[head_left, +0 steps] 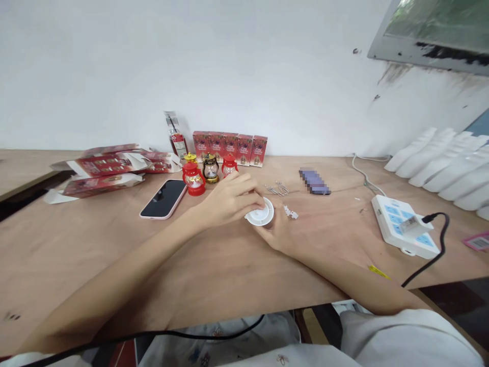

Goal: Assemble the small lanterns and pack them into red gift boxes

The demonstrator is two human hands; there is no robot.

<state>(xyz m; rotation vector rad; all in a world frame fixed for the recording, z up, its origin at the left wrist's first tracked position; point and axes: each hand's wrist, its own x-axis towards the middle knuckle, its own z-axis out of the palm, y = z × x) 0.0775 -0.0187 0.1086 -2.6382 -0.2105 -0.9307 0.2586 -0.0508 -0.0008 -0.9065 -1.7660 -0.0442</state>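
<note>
A round white plastic piece (pixel 260 216), shaped like a shallow lid or base, is held above the table with its flat face toward me. My right hand (pixel 279 232) is closed around its right side and lower edge. From the left, my left hand (pixel 231 199) reaches over with fingers bent and pressed together, the tips at the piece's face and upper rim. Just behind the left hand stand small lanterns: a red one (pixel 194 179), a black and gold one (pixel 210 168), a gold-topped one (pixel 190 158) and another red one (pixel 229 165) partly covered by my fingers.
Thin metal wire pieces (pixel 280 189) and small white bits (pixel 291 212) lie beyond my right hand. Around them are a pink-edged phone (pixel 163 199), a second phone (pixel 315 182), red boxes (pixel 230 147), opened cartons (pixel 107 165), a bottle (pixel 177 140) and a power strip (pixel 405 227) with a cable.
</note>
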